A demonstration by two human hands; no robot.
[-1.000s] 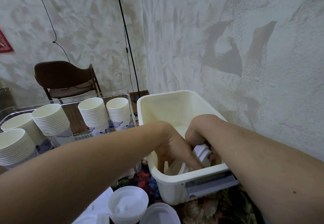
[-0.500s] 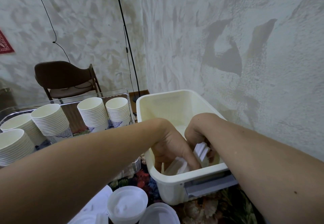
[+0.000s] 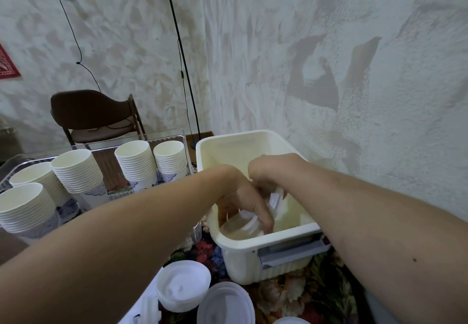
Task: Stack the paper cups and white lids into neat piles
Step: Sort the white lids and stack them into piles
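Both my hands reach down into a cream plastic bin (image 3: 253, 141) by the wall. My left hand (image 3: 243, 197) has its fingers curled round white lids (image 3: 249, 223) at the bin's near end. My right hand (image 3: 263, 174) grips more white lids (image 3: 277, 198) just behind; its fingers are mostly hidden. Several stacks of white paper cups (image 3: 134, 161) with blue print stand in a clear tray (image 3: 162, 136) to the left. Two piles of white lids (image 3: 183, 285) sit on the floral cloth in front of the bin.
A brown chair (image 3: 93, 110) stands behind the clear tray. A black lamp pole (image 3: 182, 57) and cable run up the textured wall. The wall lies close on the right of the bin. The floral tablecloth (image 3: 304, 295) shows below the bin.
Both hands have shifted slightly inside the bin, and the lids between them have moved; my right hand has risen a little. The cup stacks and lid piles stay put.
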